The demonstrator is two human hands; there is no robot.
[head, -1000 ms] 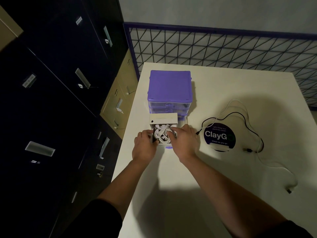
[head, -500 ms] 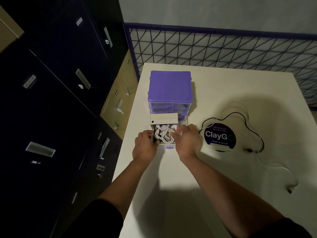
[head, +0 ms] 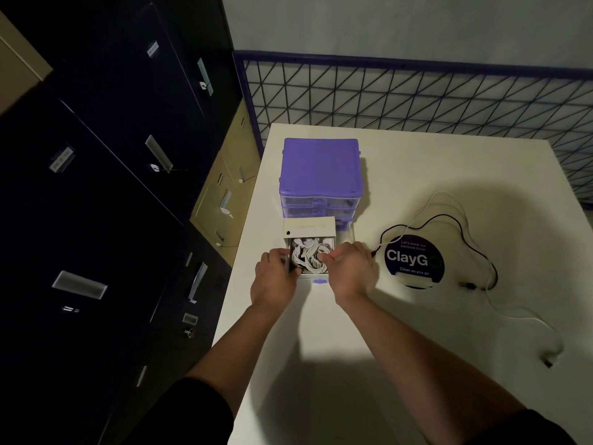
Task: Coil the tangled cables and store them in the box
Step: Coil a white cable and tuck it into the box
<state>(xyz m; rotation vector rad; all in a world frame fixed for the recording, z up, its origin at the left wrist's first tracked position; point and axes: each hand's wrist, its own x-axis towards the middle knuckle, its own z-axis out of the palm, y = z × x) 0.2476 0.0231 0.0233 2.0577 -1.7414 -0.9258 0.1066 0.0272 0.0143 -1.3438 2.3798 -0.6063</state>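
White coiled cables (head: 308, 257) lie in the open drawer (head: 309, 248) of the purple box (head: 321, 170), between the two hands. Left hand (head: 275, 277) grips the drawer's left wall, fingers curled round it; right hand (head: 351, 268) pinches a cable at the drawer's right edge. Off to that hand's right, a black cable (head: 462, 229) and a white cable (head: 513, 316) lie loose on the table (head: 417, 364) round a round sign (head: 414, 261).

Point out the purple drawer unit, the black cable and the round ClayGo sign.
drawer unit (head: 321, 165), head view, on its purple top face.
black cable (head: 449, 220), head view, on the loop behind the sign.
ClayGo sign (head: 414, 260), head view, on its dark printed face.
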